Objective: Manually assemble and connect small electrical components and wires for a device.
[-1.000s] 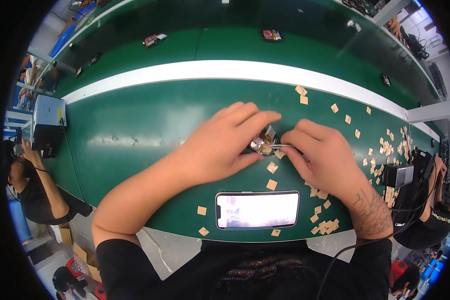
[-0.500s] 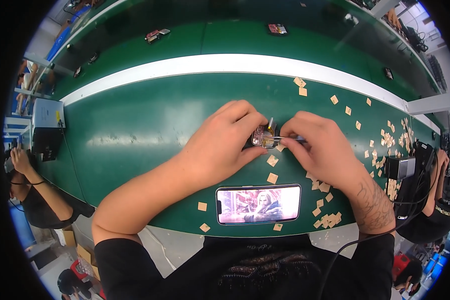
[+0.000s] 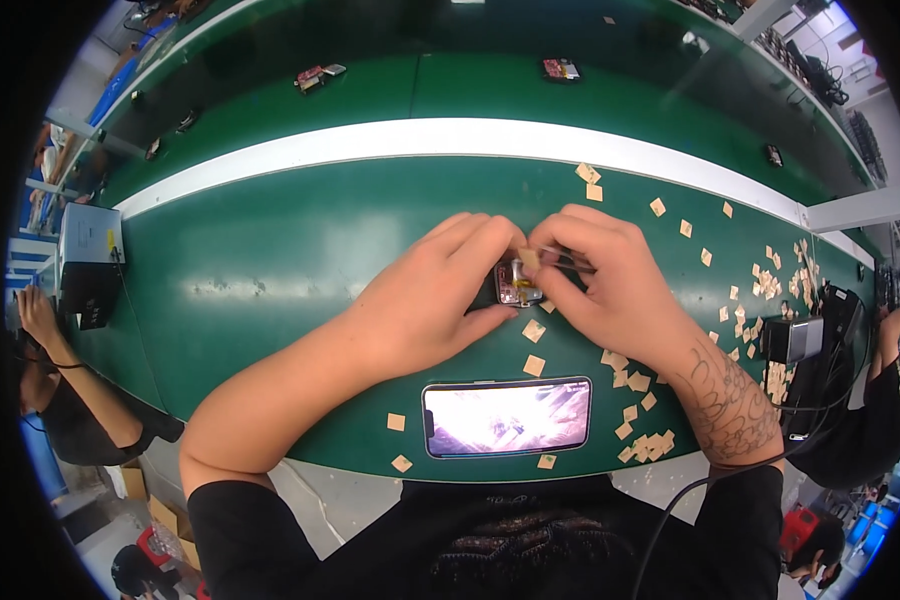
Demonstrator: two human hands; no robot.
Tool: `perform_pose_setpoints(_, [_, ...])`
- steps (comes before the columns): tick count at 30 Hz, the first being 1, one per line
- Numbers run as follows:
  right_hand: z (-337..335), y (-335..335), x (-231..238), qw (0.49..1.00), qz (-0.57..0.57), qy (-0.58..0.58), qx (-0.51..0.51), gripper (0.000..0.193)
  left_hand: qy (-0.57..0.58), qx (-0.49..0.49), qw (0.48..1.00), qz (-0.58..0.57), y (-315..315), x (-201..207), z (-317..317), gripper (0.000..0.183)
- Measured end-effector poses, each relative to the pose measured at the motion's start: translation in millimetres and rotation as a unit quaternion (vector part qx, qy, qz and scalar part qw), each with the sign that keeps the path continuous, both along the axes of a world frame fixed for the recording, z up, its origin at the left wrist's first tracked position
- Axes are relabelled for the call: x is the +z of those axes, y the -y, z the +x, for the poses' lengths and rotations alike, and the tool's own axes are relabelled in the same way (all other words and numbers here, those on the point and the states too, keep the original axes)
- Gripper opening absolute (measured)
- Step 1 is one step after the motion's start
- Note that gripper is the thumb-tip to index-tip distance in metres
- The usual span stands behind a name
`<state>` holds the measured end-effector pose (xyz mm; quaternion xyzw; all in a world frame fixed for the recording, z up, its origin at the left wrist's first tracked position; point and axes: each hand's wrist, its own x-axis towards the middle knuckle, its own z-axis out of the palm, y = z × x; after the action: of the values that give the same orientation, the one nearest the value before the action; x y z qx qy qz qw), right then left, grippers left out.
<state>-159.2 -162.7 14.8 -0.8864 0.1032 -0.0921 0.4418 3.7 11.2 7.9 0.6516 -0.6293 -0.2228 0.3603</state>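
Device [image 3: 509, 291] open, circuits [image 3: 507, 285] exposed, not yet closed. Left hand [image 3: 442, 285] grips device edge; right hand [image 3: 602, 280] pinches tweezers [image 3: 569, 260], tan square [image 3: 529, 260] raised at right fingertips.

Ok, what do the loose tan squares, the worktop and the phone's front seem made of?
Loose tan squares: probably paper or card, flat and matte. Green worktop: perhaps laminate or coated sheet, satin, showing soft glare. Phone front: likely glass, smooth over its lit picture.
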Motion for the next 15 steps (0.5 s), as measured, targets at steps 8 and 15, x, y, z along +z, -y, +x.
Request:
perform_pose_setpoints(8, [-0.1,1.5,2.0,0.998,-0.024,0.052,0.027,0.018,0.001,0.009,1.000,-0.029,3.1,-4.7,-0.5,0.056])
perform_pose_setpoints(15, [-4.9,9.9,-3.3,0.998,0.018,0.055,0.015,0.010,-0.001,0.023,0.999,-0.021,1.9,-5.1,-2.7,0.057])
